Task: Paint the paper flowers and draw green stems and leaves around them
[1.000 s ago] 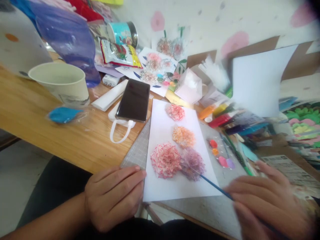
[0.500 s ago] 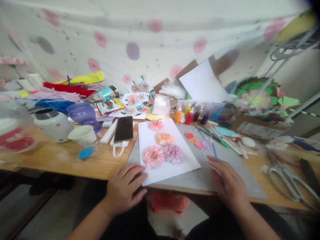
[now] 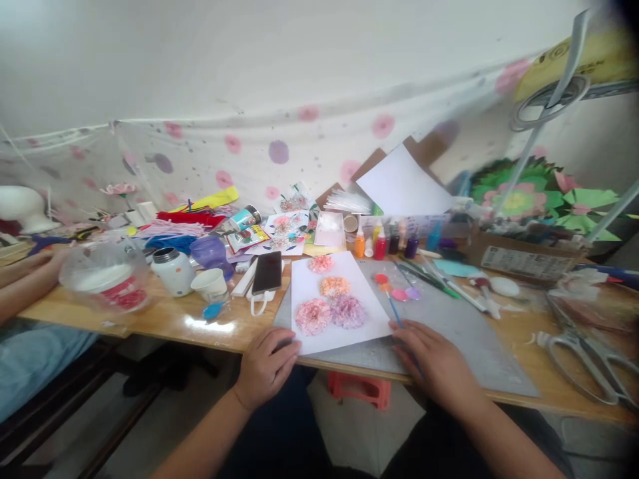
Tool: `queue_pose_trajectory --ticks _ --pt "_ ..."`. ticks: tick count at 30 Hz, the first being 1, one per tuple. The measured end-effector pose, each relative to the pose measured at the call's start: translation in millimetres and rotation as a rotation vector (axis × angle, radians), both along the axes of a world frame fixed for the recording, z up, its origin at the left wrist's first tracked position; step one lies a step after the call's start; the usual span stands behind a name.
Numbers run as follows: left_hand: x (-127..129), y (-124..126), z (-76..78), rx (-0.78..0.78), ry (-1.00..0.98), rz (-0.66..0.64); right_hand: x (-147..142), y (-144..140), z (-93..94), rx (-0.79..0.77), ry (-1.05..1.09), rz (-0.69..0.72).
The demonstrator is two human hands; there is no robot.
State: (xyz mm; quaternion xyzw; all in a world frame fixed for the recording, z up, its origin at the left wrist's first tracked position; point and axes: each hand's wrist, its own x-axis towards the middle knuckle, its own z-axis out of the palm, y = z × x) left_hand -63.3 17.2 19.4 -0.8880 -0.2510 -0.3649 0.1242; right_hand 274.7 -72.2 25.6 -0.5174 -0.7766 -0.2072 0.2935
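- Head view: our left hand (image 3: 267, 364) lies at 7 o'clock, fingers loosely together, its fingertips on the near left corner of the paper (image 3: 333, 331).
- Our right hand (image 3: 433, 362), at 5 o'clock, is closed on a blue brush (image 3: 393, 309); the tip points to 11 o'clock, toward the paint blobs (image 3: 394, 287).
- The paper lies on a grey mat (image 3: 449, 332) on the table (image 3: 210, 326) and carries four flowers (image 3: 329, 303).
- A phone (image 3: 267, 272) lies just beside the paper at 10 o'clock; a cup (image 3: 210, 285) stands further left.
- Paint bottles (image 3: 382, 243) stand at 12 o'clock, scissors (image 3: 584, 352) at 3 o'clock.
- Another person's arm (image 3: 24, 279) rests at 9 o'clock.
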Motion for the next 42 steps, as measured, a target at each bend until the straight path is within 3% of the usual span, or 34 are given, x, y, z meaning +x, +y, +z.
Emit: queue_pose_trajectory --ticks 10,21,28,32,35,38,42 --pt "-4.8 -9.2 -13.3 -0.068 -0.146 0.02 1.5 -1.5 -2.4 -0.003 -0.043 0.048" --pt "-18.6 -7.0 -8.4 -0.15 -0.084 -0.08 -0.6 -6.0 4.0 -0.001 -0.07 0.116" --pt "-23.6 -17.4 -5.4 -0.188 -0.093 -0.027 -0.4 -7.1 4.4 0.002 -0.056 0.14" --pt "-32.3 -48.5 -26.9 -0.149 -0.245 0.101 0.2 -8.7 2.9 0.02 -0.035 0.142" --pt "-37.8 -57.5 -52.3 -0.248 -0.188 0.152 1.3 -9.6 1.8 0.039 -0.007 0.141" --pt "-40.2 -34.6 -72.2 -0.384 -0.115 0.244 2.8 -9.9 0.3 0.062 0.008 0.148" --pt "-39.5 18.1 -80.0 -0.546 -0.123 0.304 5.5 -10.0 -2.8 0.097 0.006 0.157"
